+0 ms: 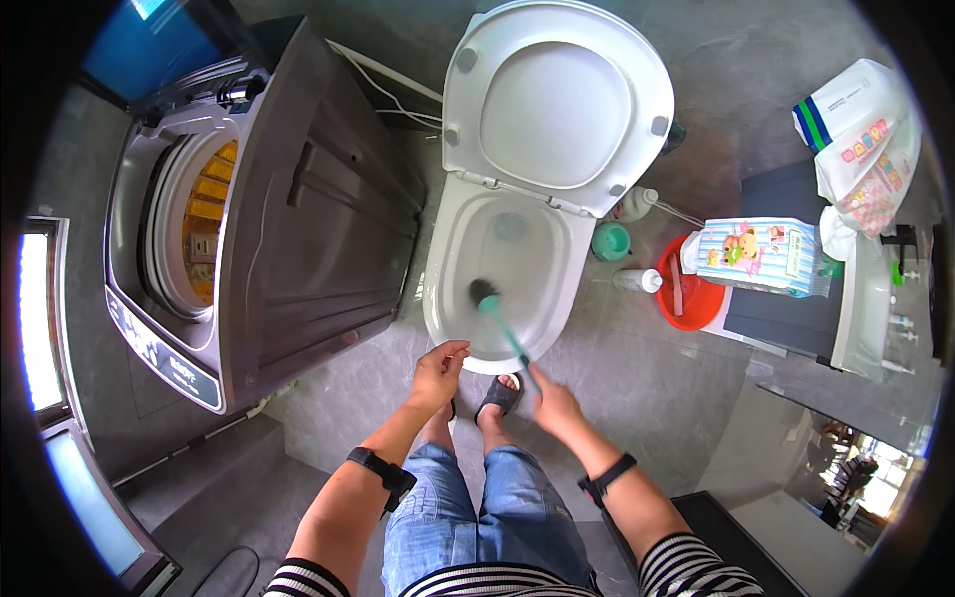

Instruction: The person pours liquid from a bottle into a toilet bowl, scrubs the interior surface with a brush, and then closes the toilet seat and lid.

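Observation:
My right hand (556, 403) grips the teal handle of a toilet brush (509, 328) near its end. The brush's dark bristle head touches or hovers just over the inner left side of the white toilet bowl (537, 328); which of the two I cannot tell. Held near the bowl's front left rim, my left hand (440, 372) has bent fingers and nothing visible in it. Raised at the back are the toilet seat and lid (559, 112). To the right of the toilet, a small teal brush holder (612, 241) stands on the floor.
A grey top-loading washing machine (321, 224) with its lid up stands at the left. On the right are white bottles (636, 280), a red bucket (690, 317), a tissue pack (761, 254), plastic bags (862, 142) and a sink (869, 313). Grey tile floor (358, 395) surrounds the toilet.

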`<act>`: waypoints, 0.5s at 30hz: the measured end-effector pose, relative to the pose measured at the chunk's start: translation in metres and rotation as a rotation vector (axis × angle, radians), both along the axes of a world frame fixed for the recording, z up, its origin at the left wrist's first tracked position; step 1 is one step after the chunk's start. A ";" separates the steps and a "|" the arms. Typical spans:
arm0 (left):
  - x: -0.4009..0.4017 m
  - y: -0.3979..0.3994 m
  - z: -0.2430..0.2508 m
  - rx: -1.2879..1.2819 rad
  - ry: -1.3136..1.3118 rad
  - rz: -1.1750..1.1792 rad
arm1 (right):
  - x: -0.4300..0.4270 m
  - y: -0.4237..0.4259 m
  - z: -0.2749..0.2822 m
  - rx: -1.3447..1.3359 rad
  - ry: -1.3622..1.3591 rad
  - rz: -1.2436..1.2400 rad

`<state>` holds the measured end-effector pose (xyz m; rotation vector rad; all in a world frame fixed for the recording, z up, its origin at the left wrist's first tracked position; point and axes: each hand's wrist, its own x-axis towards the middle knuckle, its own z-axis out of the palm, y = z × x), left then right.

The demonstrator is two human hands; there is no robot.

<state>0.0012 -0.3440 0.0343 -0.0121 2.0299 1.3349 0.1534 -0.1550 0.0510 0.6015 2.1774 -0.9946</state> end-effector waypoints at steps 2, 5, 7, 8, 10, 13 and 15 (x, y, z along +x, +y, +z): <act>-0.002 -0.003 -0.002 -0.006 -0.008 0.034 | -0.035 0.019 -0.038 0.139 0.041 -0.027; -0.003 -0.005 -0.006 -0.024 -0.044 -0.022 | -0.087 0.041 -0.108 0.274 0.129 -0.057; -0.003 0.024 -0.015 0.029 -0.029 -0.083 | -0.090 0.088 -0.173 0.293 0.221 -0.167; -0.002 0.030 -0.022 0.046 -0.031 -0.092 | -0.094 0.104 -0.191 0.267 0.323 -0.252; 0.000 -0.003 -0.029 0.030 -0.050 -0.017 | -0.134 0.073 -0.168 -0.402 0.168 -0.713; 0.001 -0.022 -0.021 -0.001 -0.019 -0.007 | -0.131 0.026 -0.107 -1.137 -0.003 -1.290; -0.003 -0.018 -0.018 0.006 -0.010 0.002 | -0.112 0.016 -0.081 -1.169 0.055 -1.234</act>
